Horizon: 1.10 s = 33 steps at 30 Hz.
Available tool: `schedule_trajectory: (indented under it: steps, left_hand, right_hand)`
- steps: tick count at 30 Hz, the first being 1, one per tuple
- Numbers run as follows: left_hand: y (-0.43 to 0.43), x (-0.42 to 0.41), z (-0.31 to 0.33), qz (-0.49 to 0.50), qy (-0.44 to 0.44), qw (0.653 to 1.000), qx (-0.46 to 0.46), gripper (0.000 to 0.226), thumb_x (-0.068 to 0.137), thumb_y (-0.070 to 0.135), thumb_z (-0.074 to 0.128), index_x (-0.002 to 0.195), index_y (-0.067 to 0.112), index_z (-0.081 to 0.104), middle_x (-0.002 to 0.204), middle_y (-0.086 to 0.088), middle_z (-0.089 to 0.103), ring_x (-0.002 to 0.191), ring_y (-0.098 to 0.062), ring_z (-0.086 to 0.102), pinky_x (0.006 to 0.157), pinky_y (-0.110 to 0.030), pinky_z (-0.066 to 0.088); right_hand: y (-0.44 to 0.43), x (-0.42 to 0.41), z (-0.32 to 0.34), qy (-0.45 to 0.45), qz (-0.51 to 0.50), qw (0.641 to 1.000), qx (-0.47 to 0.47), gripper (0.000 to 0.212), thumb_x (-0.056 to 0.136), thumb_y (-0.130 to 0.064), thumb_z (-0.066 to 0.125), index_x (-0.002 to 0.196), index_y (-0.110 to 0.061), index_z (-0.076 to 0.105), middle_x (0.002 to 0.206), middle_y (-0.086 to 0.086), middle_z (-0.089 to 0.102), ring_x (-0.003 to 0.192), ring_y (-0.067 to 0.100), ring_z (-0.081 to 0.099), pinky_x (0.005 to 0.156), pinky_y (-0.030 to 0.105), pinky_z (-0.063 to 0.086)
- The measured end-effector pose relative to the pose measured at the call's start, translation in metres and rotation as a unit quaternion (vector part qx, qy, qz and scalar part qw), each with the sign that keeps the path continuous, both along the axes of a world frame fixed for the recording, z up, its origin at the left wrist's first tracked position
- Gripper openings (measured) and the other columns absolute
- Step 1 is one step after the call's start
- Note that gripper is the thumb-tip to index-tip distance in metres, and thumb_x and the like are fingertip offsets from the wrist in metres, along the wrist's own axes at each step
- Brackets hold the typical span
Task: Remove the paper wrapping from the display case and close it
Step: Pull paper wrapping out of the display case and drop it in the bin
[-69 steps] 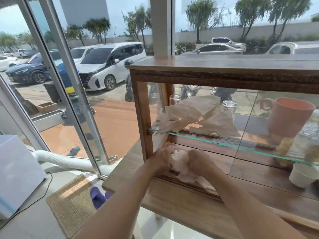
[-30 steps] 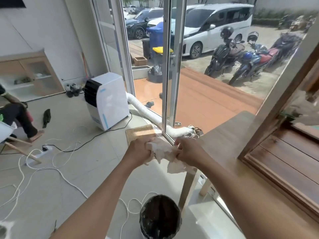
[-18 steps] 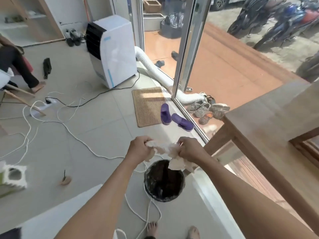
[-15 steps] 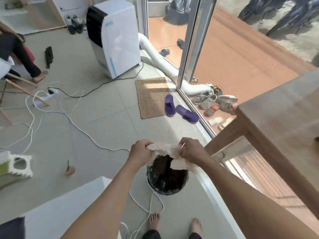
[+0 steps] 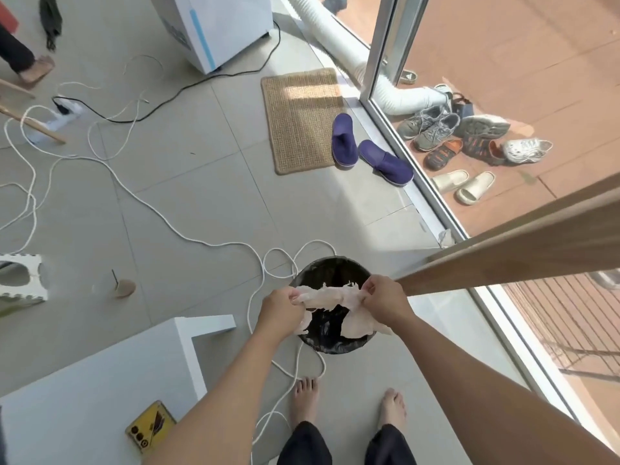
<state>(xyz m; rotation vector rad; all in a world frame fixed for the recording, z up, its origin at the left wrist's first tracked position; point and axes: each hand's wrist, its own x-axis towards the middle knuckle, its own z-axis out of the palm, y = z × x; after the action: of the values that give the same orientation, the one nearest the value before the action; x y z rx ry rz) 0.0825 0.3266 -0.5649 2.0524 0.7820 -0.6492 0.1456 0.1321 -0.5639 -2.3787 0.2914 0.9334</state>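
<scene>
Head view, looking straight down: your left hand (image 5: 281, 310) and right hand (image 5: 385, 298) each grip one end of the crumpled paper (image 5: 330, 294), stretched between them, with loose scraps hanging below both fists. The paper sits directly above the black-lined bin (image 5: 330, 345) on the floor, and both hands hover over its rim. Your bare feet (image 5: 303, 397) stand just behind the bin, nearer to you than the hands. A white cord (image 5: 188, 234) loops across the tiles, curls around the bin's left side and runs under your left forearm. To the right of your right hand, the edge of the wooden tabletop (image 5: 520, 253) juts in, its corner almost touching your knuckles. Below your left arm is a white table (image 5: 100, 387) with a yellow packet (image 5: 150, 427) on it. Well beyond the hands lie purple slippers (image 5: 369, 149), a woven mat (image 5: 302, 119), and a white cooler with its hose (image 5: 339, 38). The display case is out of sight.
</scene>
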Motion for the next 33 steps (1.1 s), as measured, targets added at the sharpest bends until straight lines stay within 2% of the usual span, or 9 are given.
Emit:
schedule_trajectory:
  steps: [4,8,14,19,22,25,27,30,33]
  left_hand:
    - [0.001,0.006,-0.04,0.004,0.028,1.0,0.001,0.023,0.085,0.014,0.051,0.094,0.015,0.072,0.092,-0.006,0.068,0.089,-0.025,0.059,0.073,-0.024,0.04]
    - [0.0,0.01,-0.076,0.026,0.06,0.998,-0.003,0.025,0.085,0.015,0.052,0.101,0.013,0.071,0.103,-0.009,0.071,0.097,-0.028,0.063,0.074,-0.025,0.041]
    - [-0.012,0.014,-0.11,0.005,0.082,0.996,-0.016,0.018,0.086,0.01,0.05,0.084,0.011,0.067,0.087,-0.006,0.065,0.088,-0.028,0.059,0.07,-0.026,0.04]
    - [-0.025,0.022,-0.128,-0.034,0.103,0.993,-0.045,0.023,0.087,0.009,0.045,0.065,0.013,0.049,0.065,0.0,0.047,0.069,-0.024,0.044,0.055,-0.029,0.032]
    - [-0.032,0.025,-0.138,-0.045,0.12,0.989,-0.074,0.022,0.091,0.014,0.045,0.087,0.007,0.066,0.083,-0.006,0.062,0.08,-0.028,0.055,0.065,-0.029,0.039]
    - [-0.037,0.027,-0.145,-0.048,0.129,0.985,-0.103,0.029,0.091,0.017,0.046,0.113,0.021,0.064,0.111,-0.007,0.067,0.105,-0.028,0.06,0.083,-0.033,0.047]
    - [-0.039,0.027,-0.148,-0.053,0.138,0.982,-0.12,0.047,0.092,0.016,0.045,0.138,0.027,0.049,0.124,-0.005,0.06,0.112,-0.026,0.056,0.09,-0.031,0.045]
    - [-0.039,0.026,-0.15,-0.033,0.153,0.977,-0.146,0.065,0.093,0.019,0.046,0.152,0.032,0.024,0.149,-0.003,0.047,0.125,-0.031,0.052,0.103,-0.041,0.048]
    - [-0.037,0.024,-0.145,-0.073,0.133,0.982,-0.112,0.06,0.094,0.022,0.049,0.151,0.027,0.031,0.146,-0.013,0.049,0.129,-0.034,0.05,0.103,-0.04,0.045]
  right_hand:
    - [-0.003,0.005,-0.039,0.022,-0.025,0.999,-0.011,0.024,0.082,-0.004,0.048,0.096,-0.012,0.066,0.106,0.009,0.066,0.093,0.028,0.061,0.074,0.033,0.049]
    - [-0.005,0.008,-0.072,0.045,-0.064,0.997,-0.017,0.023,0.082,-0.003,0.048,0.093,-0.012,0.066,0.102,0.007,0.065,0.094,0.028,0.061,0.079,0.037,0.052]
    - [-0.005,0.006,-0.11,0.078,-0.132,0.988,0.012,0.01,0.087,-0.008,0.054,0.085,-0.015,0.061,0.095,0.005,0.062,0.092,0.025,0.056,0.073,0.031,0.041]
    - [-0.001,0.007,-0.132,0.113,-0.273,0.954,0.052,0.017,0.082,-0.002,0.053,0.076,-0.016,0.059,0.095,0.011,0.062,0.089,0.032,0.063,0.078,0.046,0.06]
    - [-0.001,0.008,-0.14,0.154,-0.348,0.921,0.084,0.021,0.087,0.006,0.052,0.075,-0.011,0.056,0.089,0.013,0.056,0.077,0.033,0.064,0.074,0.054,0.061]
    - [0.001,0.01,-0.142,0.178,-0.389,0.895,0.127,0.009,0.091,0.001,0.055,0.09,-0.007,0.056,0.109,0.016,0.057,0.096,0.039,0.064,0.065,0.048,0.06]
    - [0.003,0.011,-0.141,0.208,-0.39,0.884,0.155,0.015,0.095,-0.007,0.053,0.109,-0.007,0.056,0.126,0.022,0.056,0.109,0.044,0.063,0.078,0.055,0.059]
    - [0.005,0.011,-0.138,0.231,-0.351,0.892,0.168,0.018,0.099,-0.012,0.042,0.113,-0.011,0.053,0.141,0.023,0.044,0.133,0.044,0.045,0.109,0.064,0.034]
    - [0.006,0.008,-0.134,0.204,-0.297,0.922,0.14,0.033,0.094,-0.018,0.045,0.126,-0.018,0.051,0.136,0.012,0.052,0.131,0.034,0.047,0.106,0.053,0.038]
